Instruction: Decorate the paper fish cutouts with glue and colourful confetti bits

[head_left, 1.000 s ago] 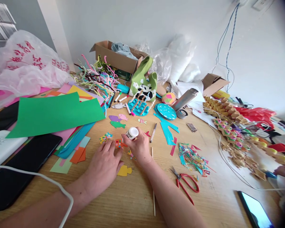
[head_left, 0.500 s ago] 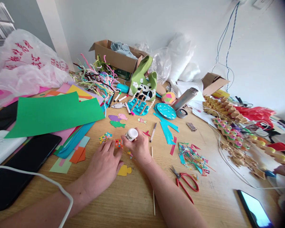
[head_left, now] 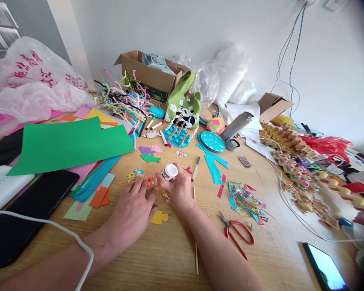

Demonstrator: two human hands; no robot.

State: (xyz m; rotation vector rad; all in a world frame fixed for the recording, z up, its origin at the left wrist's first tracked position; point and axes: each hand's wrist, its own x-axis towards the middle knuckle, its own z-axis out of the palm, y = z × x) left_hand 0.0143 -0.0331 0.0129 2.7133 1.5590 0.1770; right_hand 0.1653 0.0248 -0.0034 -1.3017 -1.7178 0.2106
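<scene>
Right hand [head_left: 179, 190] was closed around a white bottle [head_left: 170, 171] just below centre frame, left hand [head_left: 132, 208] lay palm-down, unclenched, by orange dotted paper [head_left: 152, 183], red-handled scissors [head_left: 228, 224] sat lower right.

Bright, soft light across your view, smeared toward the right edge.
Your left hand [head_left: 133, 206] and right hand [head_left: 177, 188] look fairly clear over faint shadows; the white bottle [head_left: 170, 171] shows brightly, its label unreadable. The tabletop [head_left: 282, 246] pales to their right, near a glowing phone screen [head_left: 326, 264]. Farther right, you get blur and a dark fringe; wide-angle stretch lengthens your forearms [head_left: 221, 246].
</scene>
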